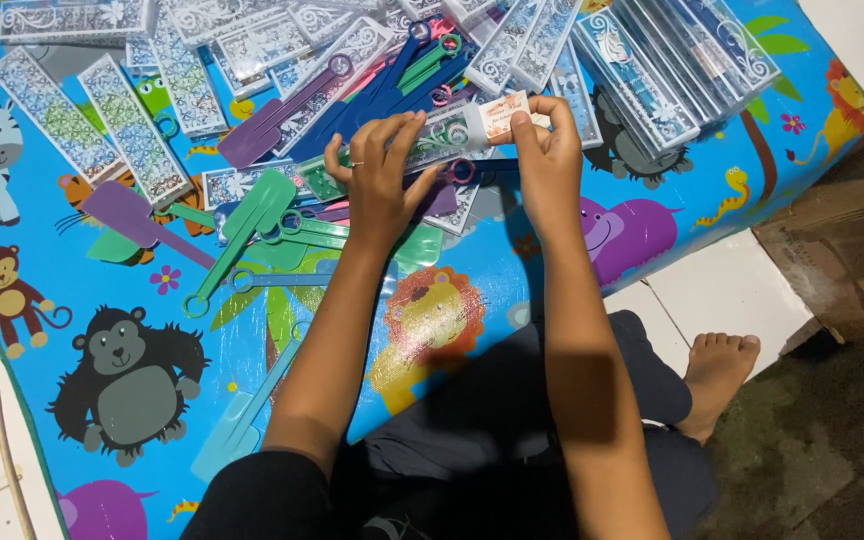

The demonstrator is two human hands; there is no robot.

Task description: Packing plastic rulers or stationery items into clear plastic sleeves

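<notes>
My left hand point(377, 175) and my right hand point(547, 150) both hold one long clear plastic case point(447, 130) with white ornamental print, level above the mat. The left hand grips its left part. At the case's right end the right hand's fingers pinch a small cream paper label point(502, 115). Under the hands lies a heap of flat plastic paddles with ring ends, green point(247, 225), purple point(132, 215) and blue point(372, 95).
A blue mat point(72, 300) with cartoon animals covers the floor. Several more clear printed cases point(642, 70) are piled along the far side, others point(117, 130) lie at far left. My bare foot point(717, 375) rests on white tiles beside brown cardboard point(852, 260).
</notes>
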